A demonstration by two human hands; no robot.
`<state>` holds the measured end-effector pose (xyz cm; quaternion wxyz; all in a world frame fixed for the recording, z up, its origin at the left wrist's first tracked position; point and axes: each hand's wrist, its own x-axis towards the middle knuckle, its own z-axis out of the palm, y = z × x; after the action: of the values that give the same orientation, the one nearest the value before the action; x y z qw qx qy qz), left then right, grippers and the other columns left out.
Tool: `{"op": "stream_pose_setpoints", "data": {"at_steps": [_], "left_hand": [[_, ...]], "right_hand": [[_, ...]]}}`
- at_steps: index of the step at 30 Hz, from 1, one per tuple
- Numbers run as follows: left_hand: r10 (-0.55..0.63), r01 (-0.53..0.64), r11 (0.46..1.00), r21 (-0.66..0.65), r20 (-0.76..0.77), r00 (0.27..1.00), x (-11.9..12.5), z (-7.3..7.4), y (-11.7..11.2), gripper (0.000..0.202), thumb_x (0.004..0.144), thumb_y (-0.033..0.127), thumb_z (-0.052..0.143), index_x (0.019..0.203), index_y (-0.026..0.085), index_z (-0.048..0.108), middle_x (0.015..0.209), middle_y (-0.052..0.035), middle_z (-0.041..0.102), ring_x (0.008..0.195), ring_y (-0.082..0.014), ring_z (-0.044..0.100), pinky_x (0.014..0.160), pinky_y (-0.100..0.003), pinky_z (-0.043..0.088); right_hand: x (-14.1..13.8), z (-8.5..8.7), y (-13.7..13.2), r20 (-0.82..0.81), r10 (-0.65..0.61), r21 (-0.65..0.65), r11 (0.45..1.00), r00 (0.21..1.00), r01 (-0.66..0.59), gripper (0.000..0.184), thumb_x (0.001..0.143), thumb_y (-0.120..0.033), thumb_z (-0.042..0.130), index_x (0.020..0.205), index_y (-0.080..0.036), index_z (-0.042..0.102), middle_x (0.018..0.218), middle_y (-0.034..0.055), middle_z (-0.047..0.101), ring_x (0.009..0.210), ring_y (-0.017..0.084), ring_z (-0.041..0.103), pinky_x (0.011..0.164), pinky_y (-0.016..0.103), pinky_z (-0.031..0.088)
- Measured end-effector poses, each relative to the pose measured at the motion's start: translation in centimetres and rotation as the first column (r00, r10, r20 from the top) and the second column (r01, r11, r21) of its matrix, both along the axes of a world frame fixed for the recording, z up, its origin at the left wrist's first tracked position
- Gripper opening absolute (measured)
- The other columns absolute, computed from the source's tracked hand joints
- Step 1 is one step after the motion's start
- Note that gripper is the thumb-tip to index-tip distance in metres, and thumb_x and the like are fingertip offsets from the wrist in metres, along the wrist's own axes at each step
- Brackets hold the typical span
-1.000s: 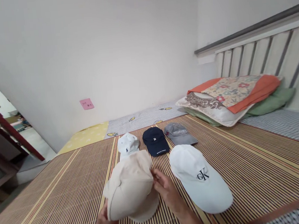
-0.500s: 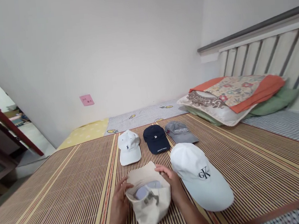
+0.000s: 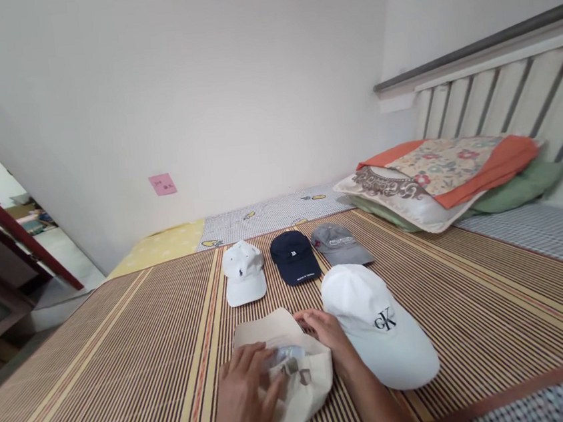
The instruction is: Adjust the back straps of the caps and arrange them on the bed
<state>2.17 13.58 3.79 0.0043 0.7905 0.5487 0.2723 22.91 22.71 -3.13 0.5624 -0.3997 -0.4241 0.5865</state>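
A beige baseball cap [image 3: 308, 396] lies upside down on the striped mat, its hollow inside facing up and its brim pointing away from me. My left hand [image 3: 247, 389] is over the cap's left side, fingers apart and reaching across the opening. At the cap's right edge, near the brim, my right hand [image 3: 327, 337] grips it with bent fingers; the fingertips are partly hidden. Just right of that hand sits a large white cap [image 3: 368, 316] with black letters. Farther off are a smaller white cap [image 3: 244, 273], a navy cap [image 3: 294, 257] and a grey cap [image 3: 340, 245].
The striped bamboo mat [image 3: 141, 360] covers the bed. Stacked pillows [image 3: 451, 169] with an orange-edged floral cloth rest at the right against the slatted headboard [image 3: 501, 100]. A pink note [image 3: 163, 184] is on the wall; a doorway opens at the far left.
My left hand has left the cap's left edge and moved right, over its opening. The beige cap has shifted and turned slightly to the right; my right hand stays by its edge.
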Motion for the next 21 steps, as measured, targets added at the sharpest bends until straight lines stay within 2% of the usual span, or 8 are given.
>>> {"op": "stream_pose_setpoints", "data": {"at_steps": [3,5,9,11,14,16,18,21], "left_hand": [[0.080,-0.090,0.990,-0.108,-0.092,0.993,1.5,-0.1,-0.5,0.019,0.083,0.020,0.073,0.100,0.025,0.076,0.114,-0.0094,0.079,0.108,-0.0368,0.070,0.087,-0.052,0.051],[0.085,-0.097,0.988,-0.124,-0.102,0.991,1.8,-0.7,-0.5,0.016,0.085,0.014,0.066,0.092,0.025,0.075,0.111,-0.0084,0.080,0.111,-0.0367,0.069,0.094,-0.056,0.047],[0.042,-0.039,0.997,-0.062,0.055,0.998,0.5,-2.5,0.3,0.024,0.090,0.016,0.058,0.099,0.028,0.076,0.114,-0.0068,0.081,0.121,-0.0362,0.066,0.116,-0.068,0.027],[0.083,-0.081,0.996,-0.021,0.164,0.983,-0.7,-3.1,0.9,0.024,0.094,0.024,0.055,0.106,0.028,0.076,0.117,-0.0081,0.080,0.119,-0.0362,0.067,0.117,-0.067,0.029],[0.161,-0.182,0.982,0.043,0.301,0.940,-2.1,-3.3,1.7,0.027,0.098,0.036,0.053,0.107,0.027,0.077,0.117,-0.0089,0.079,0.119,-0.0354,0.066,0.110,-0.056,0.043],[0.199,-0.227,0.973,0.036,0.367,0.909,-2.5,-3.1,2.0,0.029,0.097,0.042,0.054,0.105,0.026,0.076,0.111,-0.0088,0.078,0.115,-0.0348,0.067,0.101,-0.049,0.050],[0.227,-0.242,0.970,-0.018,0.416,0.880,-2.5,-3.0,2.1,0.032,0.097,0.047,0.054,0.100,0.024,0.076,0.102,-0.0085,0.078,0.103,-0.0330,0.069,0.089,-0.044,0.054],[0.270,-0.239,0.963,-0.126,0.477,0.837,-2.4,-3.0,2.1,0.037,0.097,0.051,0.050,0.087,0.023,0.071,0.077,-0.0044,0.073,0.075,-0.0264,0.069,0.069,-0.035,0.052]], "right_hand": [[0.2,0.5,-0.3,-0.034,0.038,-0.033,0.999,0.999,-0.039,0.047,0.073,-0.061,0.077,0.089,-0.017,0.079,0.095,0.0127,0.080,0.088,0.030,0.074,0.079,0.040,0.055],[0.3,0.7,-0.5,-0.049,0.060,-0.053,0.997,0.997,-0.062,0.047,0.074,-0.062,0.077,0.088,-0.017,0.078,0.095,0.0125,0.080,0.089,0.030,0.075,0.078,0.040,0.055],[0.3,1.0,-0.7,-0.060,0.085,-0.064,0.994,0.995,-0.089,0.049,0.074,-0.063,0.077,0.089,-0.016,0.078,0.100,0.0129,0.079,0.096,0.029,0.074,0.081,0.038,0.055],[0.2,1.1,-0.7,-0.054,0.094,-0.060,0.993,0.994,-0.097,0.051,0.073,-0.064,0.078,0.090,-0.016,0.079,0.103,0.0136,0.079,0.102,0.030,0.072,0.083,0.038,0.054],[0.0,1.3,-0.8,-0.034,0.118,-0.040,0.992,0.992,-0.119,0.054,0.075,-0.067,0.076,0.093,-0.016,0.081,0.108,0.0143,0.078,0.107,0.030,0.071,0.087,0.039,0.054],[0.0,1.5,-0.9,-0.019,0.137,-0.012,0.990,0.990,-0.137,0.053,0.079,-0.067,0.073,0.097,-0.017,0.081,0.111,0.0138,0.078,0.110,0.031,0.070,0.091,0.040,0.053],[0.1,1.8,-1.1,0.020,0.163,0.023,0.986,0.986,-0.163,0.052,0.084,-0.065,0.070,0.102,-0.018,0.081,0.114,0.0129,0.078,0.112,0.031,0.069,0.093,0.042,0.053],[0.4,2.5,-1.7,0.186,0.208,0.095,0.969,0.960,-0.228,0.050,0.088,-0.062,0.068,0.108,-0.019,0.080,0.111,0.0119,0.079,0.106,0.030,0.071,0.092,0.042,0.052]]}}
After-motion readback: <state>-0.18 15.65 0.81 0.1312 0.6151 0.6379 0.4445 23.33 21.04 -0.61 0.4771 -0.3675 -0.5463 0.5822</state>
